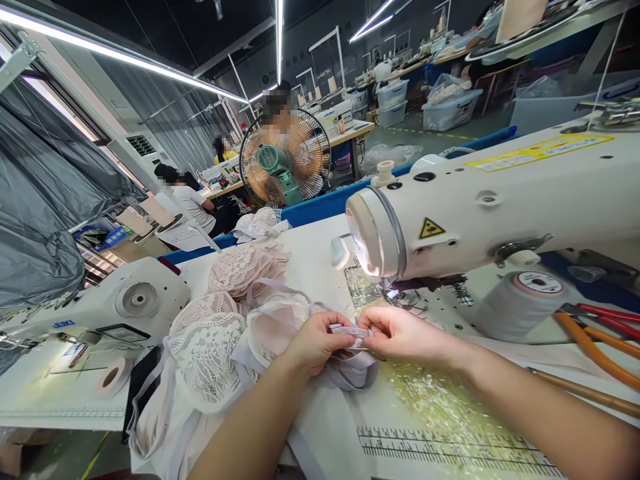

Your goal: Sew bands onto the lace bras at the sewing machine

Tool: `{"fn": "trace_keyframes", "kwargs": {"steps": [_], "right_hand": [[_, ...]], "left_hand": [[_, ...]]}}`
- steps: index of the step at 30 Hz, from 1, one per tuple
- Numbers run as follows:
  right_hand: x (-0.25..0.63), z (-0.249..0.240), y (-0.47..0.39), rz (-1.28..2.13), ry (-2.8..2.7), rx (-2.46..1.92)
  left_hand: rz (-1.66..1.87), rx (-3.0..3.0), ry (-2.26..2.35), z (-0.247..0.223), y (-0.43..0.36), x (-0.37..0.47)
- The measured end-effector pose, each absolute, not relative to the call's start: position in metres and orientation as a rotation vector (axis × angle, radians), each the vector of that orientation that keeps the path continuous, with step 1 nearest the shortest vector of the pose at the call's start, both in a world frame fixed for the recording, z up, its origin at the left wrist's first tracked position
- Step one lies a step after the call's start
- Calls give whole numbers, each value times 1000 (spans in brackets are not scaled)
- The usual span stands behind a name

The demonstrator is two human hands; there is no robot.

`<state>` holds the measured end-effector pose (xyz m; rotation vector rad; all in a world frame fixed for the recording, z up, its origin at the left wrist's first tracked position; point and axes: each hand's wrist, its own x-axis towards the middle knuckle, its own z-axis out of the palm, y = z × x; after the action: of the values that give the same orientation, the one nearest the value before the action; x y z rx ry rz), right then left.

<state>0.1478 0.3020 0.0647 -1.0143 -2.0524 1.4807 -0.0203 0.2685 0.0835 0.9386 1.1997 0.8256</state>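
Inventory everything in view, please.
fabric band: 1, pale lilac, centre
lace pieces: several, white and pinkish, heaped left
sewing machines: several, white, right, left, background
worktable: 1, white, underneath
thread cone: 1, grey, right
hand tools: 2, orange and red, right edge
rod: 1, brown, right
ruler strip: 1, black-marked, front
roll: 1, whitish, left
fan: 1, green and black, background
people: several, clothes vary, background
bins: several, translucent, back right
curtains: several, grey, left
lights: several, white, overhead
left hand: 1, bare, gripping band
right hand: 1, bare, gripping band
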Motion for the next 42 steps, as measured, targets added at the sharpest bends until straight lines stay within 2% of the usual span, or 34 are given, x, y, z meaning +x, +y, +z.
{"fn": "trace_keyframes", "kwargs": {"steps": [7,19,29,42], "right_hand": [[147,66,301,1464,-2058,-1051],[159,66,310,1708,-1916,-784],[162,73,309,1754,-1815,-786],[163,76,307,1768,-1994,-854]], "left_hand": [[815,901,1153,85,269,-20],[778,930,1079,93,266,-20],[857,885,1100,92,268,-21],[835,880,1108,93,268,-21]]}}
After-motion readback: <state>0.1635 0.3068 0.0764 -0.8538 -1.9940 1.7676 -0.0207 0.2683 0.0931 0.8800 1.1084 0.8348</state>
